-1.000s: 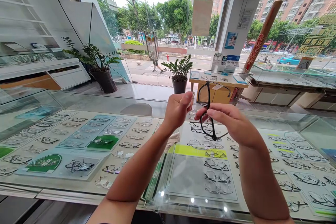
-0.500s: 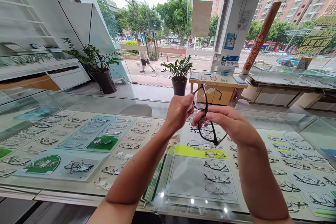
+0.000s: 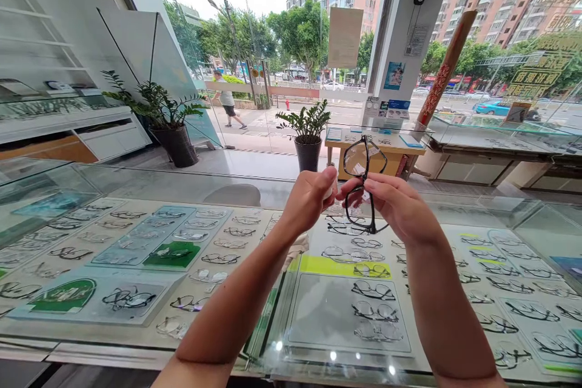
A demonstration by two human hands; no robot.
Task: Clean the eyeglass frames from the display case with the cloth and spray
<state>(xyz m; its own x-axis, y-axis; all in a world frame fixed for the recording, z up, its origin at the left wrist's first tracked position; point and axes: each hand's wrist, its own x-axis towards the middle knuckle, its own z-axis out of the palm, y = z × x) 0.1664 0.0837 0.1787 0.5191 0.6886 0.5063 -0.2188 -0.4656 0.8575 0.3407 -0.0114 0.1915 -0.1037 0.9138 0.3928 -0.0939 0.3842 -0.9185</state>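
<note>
- At the left, a glass display case [image 3: 113, 353] holds rows of spectacles, some near a green card [image 3: 170, 254].
- Left of centre, the left hand [image 3: 309, 199] is raised above the case, fingers curled tightly into a fist, thumb laid along the top. A pale bit of material [image 3: 330, 190] shows beside the thumb; what it is cannot be told.
- Just right of that fist, in mid-air over the counter, is a pair of black eyeglasses [image 3: 373, 212]. They stand on end, one lens above the other, so the long axis runs nearly upright, the lower end leaning slightly right. The temples are opened out, reaching away to the right.
- The rims are dark and fairly thick, the lenses clear, with the street and counter visible through them. A small whitish tag shows behind the upper lens.
- Next, the right hand [image 3: 404, 203] holds the glasses near the bridge in a narrow pinch, thumb in front. Its other fingers pass behind the frame toward the left fist; whether they touch it cannot be told.
- Far right, more spectacles lie in rows beneath the glass.
</note>
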